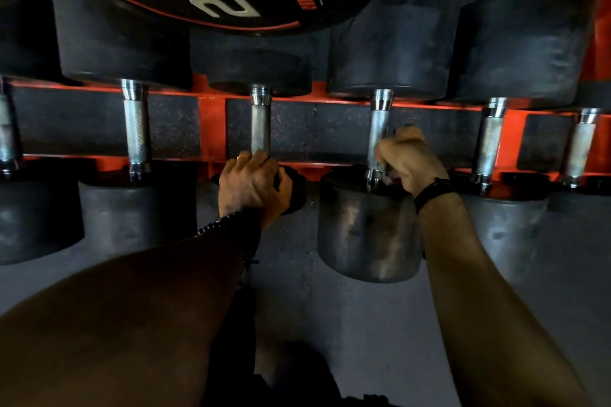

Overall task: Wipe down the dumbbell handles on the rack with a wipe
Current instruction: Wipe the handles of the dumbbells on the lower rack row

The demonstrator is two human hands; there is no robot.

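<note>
Right hand [408, 158] curled around near end of dumbbell handle [378, 135], wipe not discernible; left hand [253, 183] grips neighbouring dumbbell's near head; handles lie on orange rack [211, 122], long axes pointing away from viewer

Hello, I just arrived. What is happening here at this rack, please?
A person leans over a red rack of dumbbells. The right hand is curled round the lower part of one steel handle, apparently rubbing it; a wipe cannot be clearly made out in the dim light. The left hand grips the near end of the smaller dumbbell beside it. The other handles are untouched.
</note>
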